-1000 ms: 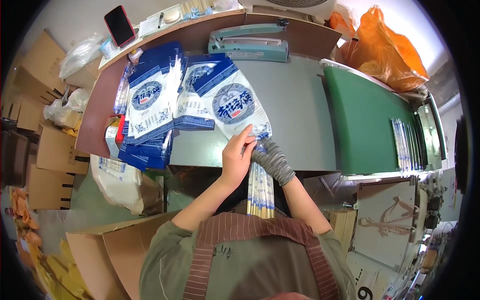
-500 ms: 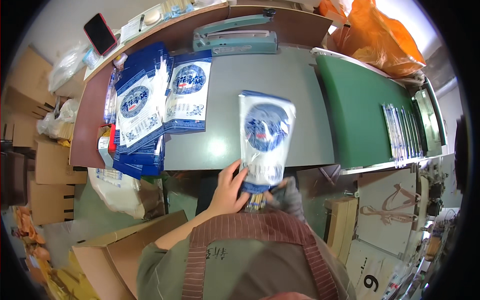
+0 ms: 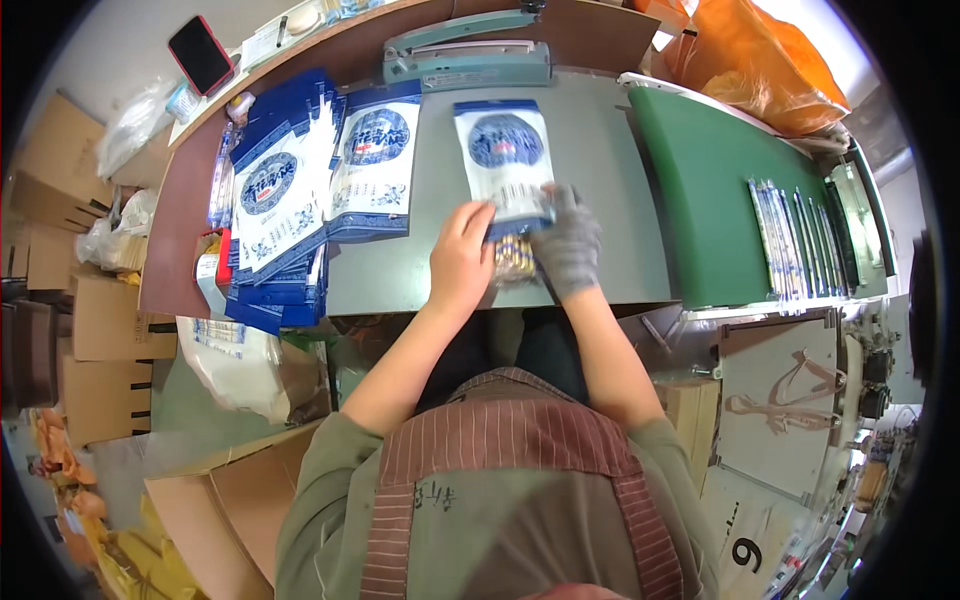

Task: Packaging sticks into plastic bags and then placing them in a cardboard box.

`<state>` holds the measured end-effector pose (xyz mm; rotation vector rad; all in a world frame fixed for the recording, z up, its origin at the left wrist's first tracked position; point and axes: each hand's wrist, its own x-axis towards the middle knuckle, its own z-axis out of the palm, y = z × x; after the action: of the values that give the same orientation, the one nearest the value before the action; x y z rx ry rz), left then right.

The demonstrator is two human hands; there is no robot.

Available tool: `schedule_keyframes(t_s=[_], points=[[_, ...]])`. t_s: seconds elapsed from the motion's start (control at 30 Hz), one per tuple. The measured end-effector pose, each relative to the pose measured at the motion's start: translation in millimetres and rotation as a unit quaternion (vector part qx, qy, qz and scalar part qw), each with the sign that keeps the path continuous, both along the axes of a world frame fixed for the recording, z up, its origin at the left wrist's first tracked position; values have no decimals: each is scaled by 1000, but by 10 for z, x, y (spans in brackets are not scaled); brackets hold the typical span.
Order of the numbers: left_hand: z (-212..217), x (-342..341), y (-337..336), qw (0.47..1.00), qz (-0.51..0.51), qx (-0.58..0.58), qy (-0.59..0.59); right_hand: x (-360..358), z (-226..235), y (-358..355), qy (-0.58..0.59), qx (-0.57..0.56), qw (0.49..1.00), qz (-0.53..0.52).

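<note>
A blue-and-white printed pouch (image 3: 505,150) lies over the middle of the grey tabletop, its printed face up. From its lower end, nearest me, sticks a bundle of slim sticks with blue, white and gold ends (image 3: 514,258), perhaps pens. My bare left hand (image 3: 462,252) is closed on the pouch's lower left edge, thumb side against the bundle. My right hand (image 3: 570,242), in a grey glove, grips the pouch's lower right corner. Part of the bundle is hidden inside the pouch. Left of it lie a single matching pouch (image 3: 370,160) and a messy stack of pouches (image 3: 268,200).
A teal hand-lever sealer (image 3: 468,66) stands at the back of the grey table (image 3: 420,285). On the right, a green board (image 3: 690,200) carries a row of slim packed sticks (image 3: 790,240). An orange bag (image 3: 765,65) sits behind it. A cardboard box (image 3: 235,500) stands lower left.
Both hands have moved away from my body, carrying the pouch and bundle up over the table. The pouch now lies lower and flatter, and more of the bundle shows.
</note>
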<state>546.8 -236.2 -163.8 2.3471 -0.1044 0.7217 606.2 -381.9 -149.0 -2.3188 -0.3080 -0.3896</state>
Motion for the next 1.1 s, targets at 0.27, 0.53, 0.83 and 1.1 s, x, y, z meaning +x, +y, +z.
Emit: schedule_keyframes(t_s=[0.27,0.53,0.83,1.1], points=[[-168,-1398,9,983,-83,-29,161,-1327,-182,-745,53,-53,974,212],[1258,-747,143,968,-56,-221,110,-793,1125,-652,1,-97,985,145],[2509,-191,323,972,-147,-157,96,33,2401,-540,139,17,944,298],[2594,744,996,975,-79,85,191,790,2537,150,85,-102,951,279]])
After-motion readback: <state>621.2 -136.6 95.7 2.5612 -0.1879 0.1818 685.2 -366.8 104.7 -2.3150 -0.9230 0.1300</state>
